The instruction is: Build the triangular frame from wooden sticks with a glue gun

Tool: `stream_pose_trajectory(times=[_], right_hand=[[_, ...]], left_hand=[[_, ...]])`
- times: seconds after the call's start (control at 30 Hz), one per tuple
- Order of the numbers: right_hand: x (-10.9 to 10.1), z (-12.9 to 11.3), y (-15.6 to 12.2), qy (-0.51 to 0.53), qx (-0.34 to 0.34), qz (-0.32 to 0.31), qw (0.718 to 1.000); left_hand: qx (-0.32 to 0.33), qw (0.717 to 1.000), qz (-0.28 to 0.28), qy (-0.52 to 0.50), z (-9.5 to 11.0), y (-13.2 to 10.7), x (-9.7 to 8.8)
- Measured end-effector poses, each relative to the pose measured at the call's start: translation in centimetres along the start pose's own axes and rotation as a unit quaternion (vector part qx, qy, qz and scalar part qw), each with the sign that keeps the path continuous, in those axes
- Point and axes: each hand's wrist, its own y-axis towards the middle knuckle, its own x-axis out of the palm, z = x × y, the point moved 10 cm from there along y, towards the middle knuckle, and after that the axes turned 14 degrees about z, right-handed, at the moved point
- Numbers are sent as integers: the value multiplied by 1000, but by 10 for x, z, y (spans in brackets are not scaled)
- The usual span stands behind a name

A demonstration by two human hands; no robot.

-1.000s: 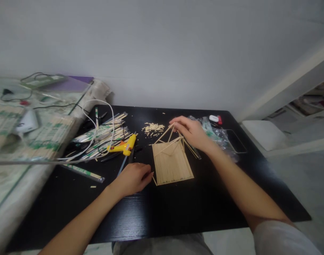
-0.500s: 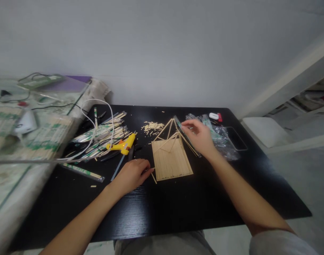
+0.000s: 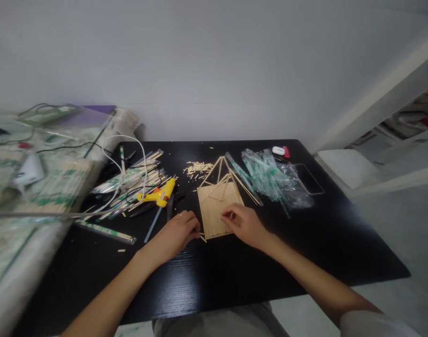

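A flat panel of glued wooden sticks [image 3: 215, 206] lies on the black table [image 3: 270, 262], with a triangular stick frame [image 3: 221, 175] standing at its far end. My left hand [image 3: 175, 234] rests curled at the panel's near left corner, pinching a short stick. My right hand [image 3: 243, 224] lies on the panel's near right part, fingers curled and pinched on its surface. A yellow glue gun [image 3: 157, 194] lies to the left of the panel.
A heap of wrapped chopsticks and white cables [image 3: 129, 175] sits at the left. Plastic wrappers [image 3: 273, 175] lie at the right, with a white and red object [image 3: 280, 150] behind. Small stick offcuts [image 3: 198, 167] lie behind the panel. A cluttered glass surface [image 3: 31, 178] adjoins the left.
My right hand has come back from the triangular frame and wrappers at the far right to the panel's near right part. My left hand stayed at the near left corner.
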Motion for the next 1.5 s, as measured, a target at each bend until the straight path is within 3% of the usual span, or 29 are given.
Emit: stream_pose_trajectory(times=[0.13,0.27,0.33,0.43,0.5,0.6,0.7,0.83,0.93,1.07,1.27,1.37,1.5], right_hand=[[28,-4,-8,12,-32,-39,999],[28,-8,-6,41,-36,-21,998],[9,-22,3,56,-48,14,997],[-45,-57,32,23,-100,131,986],[-74,-74,58,-28,-98,172,980],[-84,-80,98,-76,-71,128,986],[-65,-56,123,-48,31,22,998],[-32,-44,128,73,124,-102,984],[-37,-54,133,135,139,-79,978],[-67,-68,144,178,111,8,978],[-100,-61,147,181,94,81,976],[-104,-51,142,186,105,81,974],[-84,-42,130,146,134,-3,980]], left_hand=[[21,999,10,32,0,-4,5],[36,998,10,46,0,-7,5],[31,999,9,44,0,-6,1],[30,999,6,37,2,-5,-2],[31,999,4,38,3,-4,-2],[25,999,2,37,1,-4,-1],[22,999,2,32,1,-4,-1],[26,999,6,43,3,-4,-3],[34,998,1,59,4,-5,-2],[40,997,7,61,4,-6,0],[41,998,10,55,3,-6,0],[33,998,3,49,2,-6,-2],[20,1000,3,17,-1,-7,-6]])
